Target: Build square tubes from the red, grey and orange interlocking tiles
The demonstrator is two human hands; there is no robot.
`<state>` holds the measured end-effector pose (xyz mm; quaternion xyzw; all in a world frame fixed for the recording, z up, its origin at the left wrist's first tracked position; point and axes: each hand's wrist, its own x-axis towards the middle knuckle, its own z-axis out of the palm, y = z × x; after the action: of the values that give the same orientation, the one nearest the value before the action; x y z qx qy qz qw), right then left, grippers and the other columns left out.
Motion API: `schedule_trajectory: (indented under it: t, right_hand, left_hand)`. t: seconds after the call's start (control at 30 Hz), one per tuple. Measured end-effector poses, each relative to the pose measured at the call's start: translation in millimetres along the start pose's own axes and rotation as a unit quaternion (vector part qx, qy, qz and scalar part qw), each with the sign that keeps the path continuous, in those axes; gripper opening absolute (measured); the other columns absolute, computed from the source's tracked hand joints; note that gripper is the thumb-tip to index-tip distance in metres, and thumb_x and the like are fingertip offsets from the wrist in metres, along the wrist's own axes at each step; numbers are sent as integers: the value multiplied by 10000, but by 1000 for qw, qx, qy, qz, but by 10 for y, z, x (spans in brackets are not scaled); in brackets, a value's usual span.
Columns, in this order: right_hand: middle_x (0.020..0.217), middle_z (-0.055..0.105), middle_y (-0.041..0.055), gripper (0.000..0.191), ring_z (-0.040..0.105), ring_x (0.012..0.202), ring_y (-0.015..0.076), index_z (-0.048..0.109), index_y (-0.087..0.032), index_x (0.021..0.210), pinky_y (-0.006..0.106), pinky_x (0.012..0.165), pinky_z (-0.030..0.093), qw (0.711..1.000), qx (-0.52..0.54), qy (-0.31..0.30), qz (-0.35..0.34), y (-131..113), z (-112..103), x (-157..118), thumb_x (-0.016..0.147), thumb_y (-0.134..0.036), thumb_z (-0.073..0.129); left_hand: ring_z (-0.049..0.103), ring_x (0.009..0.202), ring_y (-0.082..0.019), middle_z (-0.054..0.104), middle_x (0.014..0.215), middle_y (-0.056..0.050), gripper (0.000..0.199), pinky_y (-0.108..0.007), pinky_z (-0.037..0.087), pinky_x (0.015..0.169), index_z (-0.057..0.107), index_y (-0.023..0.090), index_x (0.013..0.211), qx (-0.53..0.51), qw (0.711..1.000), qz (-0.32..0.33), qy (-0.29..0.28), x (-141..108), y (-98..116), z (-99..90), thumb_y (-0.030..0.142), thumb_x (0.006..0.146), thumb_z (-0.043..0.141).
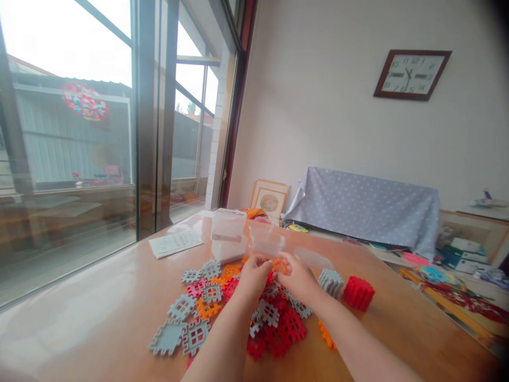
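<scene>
Both hands meet above a heap of notched plastic building tiles. My right hand (297, 275) has its fingers closed on an orange building tile (281, 266). Close beside it, my left hand (256, 273) is closed in a pinch, and what lies between its fingertips is hidden. Under and around the hands lie several red tiles (280, 339), grey tiles (182, 306) and orange tiles (207, 308), many with window-like openings. Right of my right hand stand a stack of grey tiles (330, 283) and a stack of red tiles (359, 293). More orange tiles (326, 335) lie partly behind my right forearm.
Clear plastic containers (267, 241) and a white box (228, 225) stand beyond the heap. Printed sheets (175, 243) lie at the left on the wooden table (99, 313). A glass window is on the left; a cloth-covered object (366, 207) stands against the wall.
</scene>
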<state>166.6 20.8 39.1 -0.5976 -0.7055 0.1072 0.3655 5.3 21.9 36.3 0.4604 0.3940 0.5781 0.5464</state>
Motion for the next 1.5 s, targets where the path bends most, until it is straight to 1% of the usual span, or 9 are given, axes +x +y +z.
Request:
schedule_trajectory:
  t: [0.13, 0.33, 0.47, 0.7, 0.97, 1.17, 1.3, 1.4, 1.5]
  right_hand:
    - [1175, 616, 84, 562, 641, 1057, 242, 609, -260, 1311, 363, 941, 516, 999, -18, 15, -35, -163, -147, -218, 773, -383, 713]
    - [1406, 545, 92, 628, 509, 1317, 258, 564, -232, 1385, 412, 1156, 377, 991, -27, -62, -116, -198, -530, -404, 766, -235, 667]
    - [1427, 538, 96, 632, 527, 1304, 255, 547, -223, 1400, 417, 1133, 411, 994, -18, -58, -94, -134, -660, -507, 776, -222, 642]
    - [1401, 535, 93, 676, 524, 1294, 277, 498, -253, 1429, 450, 1128, 406, 996, -59, 5, -68, 16, -580, -684, 768, -232, 637]
    - [1220, 630, 107, 591, 652, 931, 237, 535, -229, 1322, 409, 855, 564, 997, 13, 71, 6, 45, -447, -750, 777, -392, 696]
    - [1106, 662, 69, 618, 639, 799, 169, 522, -221, 1402, 366, 853, 552, 998, 15, 52, -11, 98, -481, -710, 786, -192, 558]
    - [1118, 665, 75, 630, 649, 961, 204, 544, -229, 1410, 378, 945, 528, 998, -9, 16, -55, 67, -561, -705, 788, -135, 496]
    - [1339, 603, 86, 628, 552, 1255, 253, 545, -244, 1407, 429, 1114, 425, 996, -25, 40, -76, 23, -576, -724, 787, -145, 520]
    - [1387, 568, 102, 615, 503, 1312, 298, 545, -249, 1395, 472, 1133, 406, 992, -57, 84, -73, -21, -561, -749, 787, -255, 638]
  left_hand:
    - [517, 542, -106, 598, 625, 11, 228, -229, 374, 548, 611, 167, 767, -24, 998, -22, -53, -17, 8, 27, 280, 641, 764]
    - [463, 483, -81, 566, 571, 28, 194, -213, 326, 501, 599, 167, 725, -24, 991, -62, -114, -88, 77, 65, 240, 622, 746]
    - [463, 477, -78, 559, 565, 34, 172, -208, 329, 497, 585, 171, 725, -23, 987, -70, -141, -153, 86, 125, 213, 626, 720]
    - [576, 575, -114, 596, 629, 26, 221, -231, 451, 579, 564, 189, 781, -36, 983, -106, -143, -223, 96, 196, 212, 625, 719]
    - [659, 669, -150, 673, 801, -23, 400, -291, 529, 682, 609, 188, 942, -82, 975, -134, -156, -290, 125, 259, 160, 589, 793]
    - [631, 641, -134, 623, 726, 6, 339, -265, 515, 632, 599, 188, 809, -49, 968, -144, -201, -338, 177, 257, 443, 696, 791]
    - [626, 595, -142, 613, 679, 4, 371, -233, 462, 546, 579, 186, 752, -21, 968, -144, -204, -336, 174, 255, 502, 705, 766]
    - [647, 600, -155, 616, 654, 10, 313, -233, 464, 554, 576, 190, 776, -26, 970, -154, -186, -323, 151, 268, 408, 681, 780]
    - [638, 593, -141, 617, 642, 16, 319, -240, 486, 590, 576, 186, 780, -42, 970, -160, -179, -327, 139, 285, 362, 651, 809]
